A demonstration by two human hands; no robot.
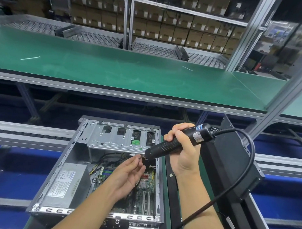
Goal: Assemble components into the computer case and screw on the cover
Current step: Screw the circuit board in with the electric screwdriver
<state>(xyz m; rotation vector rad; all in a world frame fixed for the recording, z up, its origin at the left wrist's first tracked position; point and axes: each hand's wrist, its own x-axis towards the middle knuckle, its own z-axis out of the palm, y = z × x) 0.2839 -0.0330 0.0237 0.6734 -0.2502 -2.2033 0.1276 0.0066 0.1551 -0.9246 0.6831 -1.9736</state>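
Over the open case (60, 165), the right hand (182, 146) grips a screwdriver (164, 148) slanting from 2 o'clock down to 8 o'clock, its tip just beside a small screw (139, 158), pinched at 8 o'clock of it by the left hand (127, 174).

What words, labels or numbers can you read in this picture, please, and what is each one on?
No text is legible.
Sticker on the power supply: print too small.
Blue and white labels on the electric screwdriver: blurred.
White labels on the cardboard boxes: too small.
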